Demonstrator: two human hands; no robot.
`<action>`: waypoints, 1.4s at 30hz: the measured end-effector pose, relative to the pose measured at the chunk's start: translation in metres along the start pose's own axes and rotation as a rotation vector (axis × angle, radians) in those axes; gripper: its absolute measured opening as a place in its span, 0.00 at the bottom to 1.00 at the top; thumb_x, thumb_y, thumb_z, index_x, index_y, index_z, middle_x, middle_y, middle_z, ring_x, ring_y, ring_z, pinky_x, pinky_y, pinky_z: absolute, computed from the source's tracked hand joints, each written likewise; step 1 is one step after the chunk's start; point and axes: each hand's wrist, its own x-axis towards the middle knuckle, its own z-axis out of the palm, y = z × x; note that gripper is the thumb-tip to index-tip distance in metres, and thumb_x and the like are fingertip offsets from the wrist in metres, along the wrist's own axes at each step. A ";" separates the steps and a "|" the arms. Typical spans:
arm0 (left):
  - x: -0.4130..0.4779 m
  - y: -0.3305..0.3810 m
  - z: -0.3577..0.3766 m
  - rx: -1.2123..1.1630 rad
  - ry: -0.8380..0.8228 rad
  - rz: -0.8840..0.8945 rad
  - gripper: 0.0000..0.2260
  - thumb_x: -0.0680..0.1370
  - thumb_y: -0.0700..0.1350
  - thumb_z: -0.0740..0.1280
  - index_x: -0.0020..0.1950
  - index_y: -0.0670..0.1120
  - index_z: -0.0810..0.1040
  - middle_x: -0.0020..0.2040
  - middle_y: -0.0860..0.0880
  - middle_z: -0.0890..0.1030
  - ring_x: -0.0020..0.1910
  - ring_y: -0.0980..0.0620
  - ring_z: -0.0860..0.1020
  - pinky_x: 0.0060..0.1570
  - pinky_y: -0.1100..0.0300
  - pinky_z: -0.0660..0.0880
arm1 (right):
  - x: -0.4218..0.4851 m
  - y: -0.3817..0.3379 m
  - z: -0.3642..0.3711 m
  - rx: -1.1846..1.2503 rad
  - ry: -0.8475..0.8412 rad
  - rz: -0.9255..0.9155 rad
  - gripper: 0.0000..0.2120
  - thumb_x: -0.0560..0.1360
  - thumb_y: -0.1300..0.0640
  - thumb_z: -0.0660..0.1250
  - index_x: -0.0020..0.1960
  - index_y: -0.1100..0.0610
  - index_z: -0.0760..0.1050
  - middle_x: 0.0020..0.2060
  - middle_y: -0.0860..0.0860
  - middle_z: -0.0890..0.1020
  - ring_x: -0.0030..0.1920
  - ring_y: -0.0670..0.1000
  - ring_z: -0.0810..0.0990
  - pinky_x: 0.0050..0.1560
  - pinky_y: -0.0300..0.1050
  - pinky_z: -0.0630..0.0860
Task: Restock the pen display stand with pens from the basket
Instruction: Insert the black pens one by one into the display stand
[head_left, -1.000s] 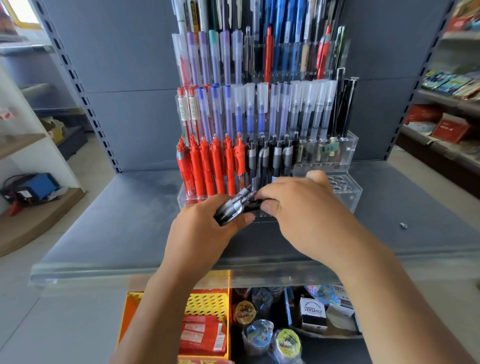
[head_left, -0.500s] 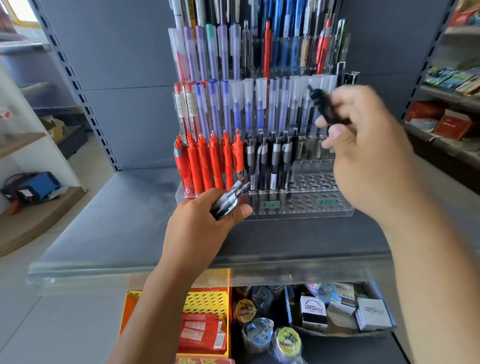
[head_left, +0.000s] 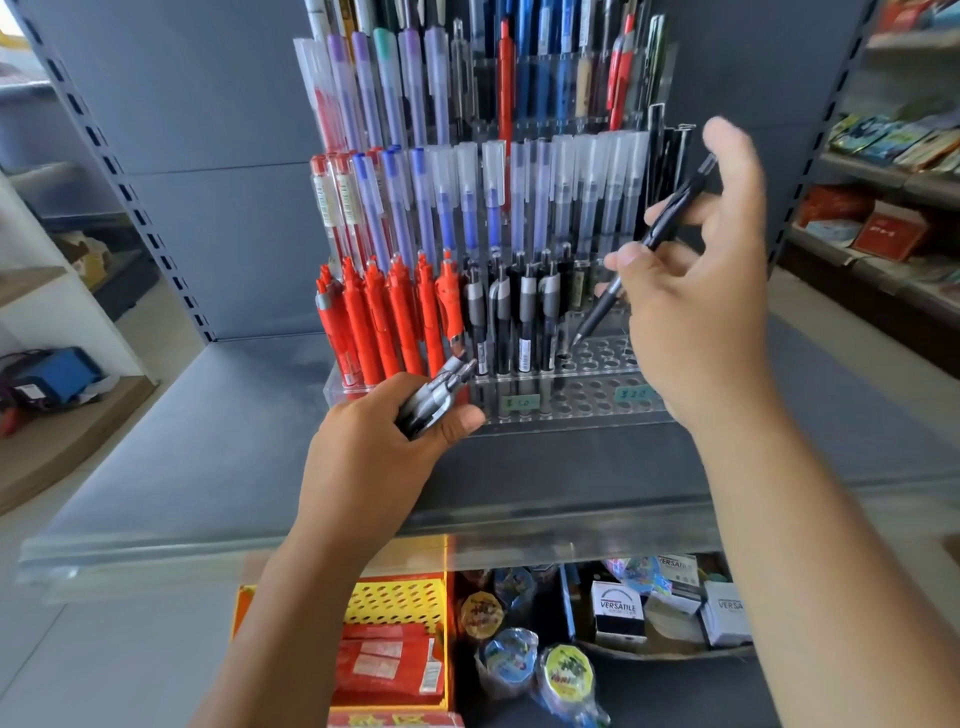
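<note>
A clear acrylic pen display stand (head_left: 576, 402) rises in tiers on the grey shelf, its lowest tier holding red pens (head_left: 384, 322) and black-and-grey pens (head_left: 514, 317), with bare holes to their right. My right hand (head_left: 691, 291) pinches a single black pen (head_left: 649, 244), tilted, its tip just above a hole beside the black-and-grey row. My left hand (head_left: 374, 447) grips a bundle of grey-and-black pens (head_left: 434, 397) in front of the stand's lower left corner. No basket is identifiable.
The grey metal shelf (head_left: 208, 441) has a clear front lip. Below it sit a yellow perforated crate (head_left: 400, 603) with red packets, tape rolls (head_left: 563, 675) and white boxes (head_left: 618, 616). More shelves with goods stand at the right (head_left: 883, 156).
My right hand took one black pen from the bundle, lifted it to the right, then turned it tip-down and lowered it toward the stand's bottom tier. My left hand stayed put with the bundle.
</note>
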 end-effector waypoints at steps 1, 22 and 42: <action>0.000 0.000 0.000 0.005 -0.001 0.000 0.18 0.69 0.65 0.69 0.33 0.55 0.68 0.25 0.54 0.68 0.26 0.54 0.63 0.29 0.56 0.62 | -0.001 0.001 0.002 0.017 0.022 -0.005 0.34 0.78 0.69 0.62 0.78 0.49 0.56 0.58 0.49 0.73 0.49 0.54 0.80 0.54 0.46 0.81; -0.002 0.004 -0.001 0.057 -0.034 -0.001 0.19 0.71 0.66 0.68 0.35 0.52 0.70 0.25 0.53 0.66 0.26 0.54 0.64 0.29 0.59 0.60 | -0.017 0.014 0.017 -0.093 -0.062 -0.016 0.33 0.79 0.65 0.65 0.76 0.40 0.58 0.60 0.44 0.71 0.44 0.47 0.78 0.47 0.32 0.75; -0.003 0.006 0.000 0.109 -0.042 0.011 0.20 0.71 0.67 0.66 0.34 0.52 0.68 0.27 0.53 0.69 0.27 0.54 0.67 0.28 0.58 0.61 | -0.024 0.011 0.012 -0.338 -0.297 0.015 0.32 0.80 0.65 0.62 0.75 0.37 0.62 0.53 0.40 0.73 0.46 0.51 0.77 0.46 0.44 0.78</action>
